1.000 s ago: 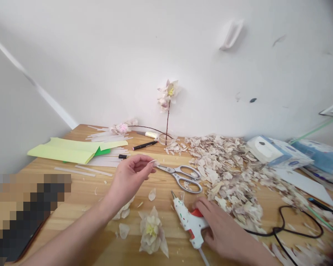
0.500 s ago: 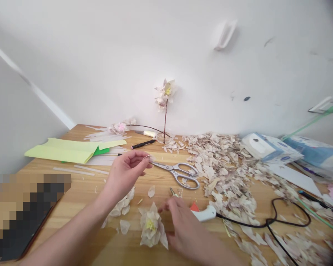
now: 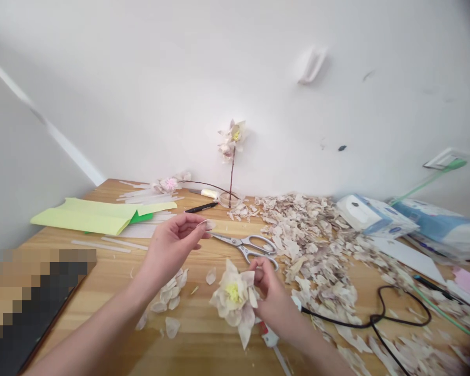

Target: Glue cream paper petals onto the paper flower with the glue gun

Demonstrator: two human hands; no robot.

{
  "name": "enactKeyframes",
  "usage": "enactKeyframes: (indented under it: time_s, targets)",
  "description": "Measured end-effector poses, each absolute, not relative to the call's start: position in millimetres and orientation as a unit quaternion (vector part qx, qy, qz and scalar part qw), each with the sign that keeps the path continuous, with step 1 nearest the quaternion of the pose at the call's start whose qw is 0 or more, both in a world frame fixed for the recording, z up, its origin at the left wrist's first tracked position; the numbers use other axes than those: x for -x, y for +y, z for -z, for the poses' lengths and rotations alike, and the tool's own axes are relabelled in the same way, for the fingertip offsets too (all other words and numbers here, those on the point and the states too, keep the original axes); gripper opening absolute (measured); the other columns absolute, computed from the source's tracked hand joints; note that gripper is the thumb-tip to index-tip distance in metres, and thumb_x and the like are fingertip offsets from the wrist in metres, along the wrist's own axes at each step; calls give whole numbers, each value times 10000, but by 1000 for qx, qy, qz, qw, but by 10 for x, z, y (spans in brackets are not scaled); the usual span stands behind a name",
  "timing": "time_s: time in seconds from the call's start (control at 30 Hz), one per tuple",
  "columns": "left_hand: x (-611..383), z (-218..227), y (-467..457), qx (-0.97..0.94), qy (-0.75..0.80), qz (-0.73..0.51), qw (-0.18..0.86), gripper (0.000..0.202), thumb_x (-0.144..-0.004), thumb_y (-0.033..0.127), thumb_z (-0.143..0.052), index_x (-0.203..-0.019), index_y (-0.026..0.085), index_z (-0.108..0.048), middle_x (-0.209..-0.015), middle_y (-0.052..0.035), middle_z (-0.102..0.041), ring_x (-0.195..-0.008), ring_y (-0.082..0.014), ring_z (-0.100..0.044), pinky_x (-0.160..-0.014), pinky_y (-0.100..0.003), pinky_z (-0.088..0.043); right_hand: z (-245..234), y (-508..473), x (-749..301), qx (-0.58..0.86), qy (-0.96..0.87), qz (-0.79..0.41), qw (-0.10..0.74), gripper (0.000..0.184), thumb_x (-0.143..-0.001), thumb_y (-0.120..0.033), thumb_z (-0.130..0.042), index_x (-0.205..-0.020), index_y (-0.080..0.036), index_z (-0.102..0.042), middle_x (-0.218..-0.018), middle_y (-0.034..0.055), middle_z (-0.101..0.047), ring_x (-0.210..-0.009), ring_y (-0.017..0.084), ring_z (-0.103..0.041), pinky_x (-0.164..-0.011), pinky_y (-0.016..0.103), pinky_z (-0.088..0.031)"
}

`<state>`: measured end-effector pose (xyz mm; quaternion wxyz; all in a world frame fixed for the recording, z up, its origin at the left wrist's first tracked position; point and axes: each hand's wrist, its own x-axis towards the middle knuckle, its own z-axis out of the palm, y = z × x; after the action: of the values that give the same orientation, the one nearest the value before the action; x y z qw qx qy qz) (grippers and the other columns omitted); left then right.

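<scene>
Left hand (image 3: pixel 170 245) raised, palm up, thumb and forefinger pinched. Right hand (image 3: pixel 272 295) lower, fingers curled closed. Both forearms bare.

Flower (image 3: pixel 235 303) up off the surface (image 3: pixel 121 277), in the right hand (image 3: pixel 272 297); small petal (image 3: pixel 208 225) in the left hand (image 3: pixel 172 248), to the left and further back; scissors (image 3: pixel 246 245) between both hands, behind the flower; petal heap (image 3: pixel 317 245) to the right; boxes (image 3: pixel 370 216) behind the heap; paper sheets (image 3: pixel 90 216) far left.
</scene>
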<state>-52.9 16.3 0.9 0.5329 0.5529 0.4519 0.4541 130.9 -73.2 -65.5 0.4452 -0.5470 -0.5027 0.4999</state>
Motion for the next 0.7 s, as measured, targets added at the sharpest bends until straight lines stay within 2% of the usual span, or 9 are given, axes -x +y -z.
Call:
enactKeyframes:
  time_s: [0.1, 0.2, 0.4, 0.53, 0.7]
  targets:
    - [532, -27, 162, -548, 459, -459, 527, 293, -673, 423, -690, -826, 182, -623, -762, -37, -719, -770, -205, -690, -575, -243, -513, 592, -676, -1406, 490, -437, -533, 533, 513, -567, -156, -764, -822, -271, -334, -636, -103, -514, -539, 102, -491, -484, 194, -373]
    - [521, -31, 150, -552, 455, -455, 530, 286, -671, 423, -691, -814, 184, -624, -754, -36, -719, -776, -205, -686, -585, -248, -518, 523, -651, -1481, 470, -393, -554, 564, 564, -538, -191, -801, -859, -278, -345, -632, -106, -530, -475, 87, -480, -440, 183, -374]
    - [497, 3, 141, -555, 448, -443, 543, 275, -681, 420, -683, -811, 187, -618, -763, -36, -721, -772, -194, -684, -591, -239, -516, 453, -686, -1563, 439, -395, -585, 555, 538, -553, -249, -805, -877, -273, -376, -639, -94, -573, -470, 91, -514, -441, 185, -382]
    - [485, -5, 118, -551, 451, -451, 539, 278, -665, 416, -693, -799, 182, -626, -747, -37, -715, -757, -200, -682, -587, -248, -514, 443, -690, -1553, 448, -410, -568, 555, 587, -480, -138, -824, -878, -265, -412, -674, -95, -584, -523, 81, -519, -477, 173, -380]
    - [467, -18, 95, -548, 455, -460, 530, 275, -657, 412, -696, -790, 179, -636, -739, -40, -711, -739, -199, -679, -579, -250, -506, 455, -675, -1562, 453, -413, -577, 539, 523, -522, -121, -802, -849, -258, -418, -594, -115, -564, -442, 53, -444, -443, 159, -342]
